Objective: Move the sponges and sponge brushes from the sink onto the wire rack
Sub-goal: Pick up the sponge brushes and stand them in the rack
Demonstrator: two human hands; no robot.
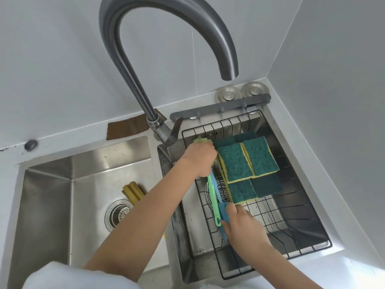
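The double sink [52, 184] fills the lower view, set into a pale bench [308, 163] that meets grey walls at a corner on the right. The left basin lies mostly open, with only a yellow sponge brush [133, 192] leaning near its drain [118, 213], long axis running from the basin's back toward the near right. The tall faucet [145, 59] arches over the divider, leaving open air above both basins.

The black wire rack [291, 230] sits inside the right basin, its rim close to the basin walls. Its far half is crowded with green-topped sponges [248, 161] lying flat in overlapping stacks; the near right part of the rack is bare wire.

The left arm reaches across the divider, and the left hand [200, 161] is closed around the green sponge brush [213, 197] near its head, the handle pointing back toward the person. Beside it lies the blue sponge brush [224, 213], roughly parallel. The right hand [243, 224] comes from the lower right, fingers pinching the blue handle's near end.
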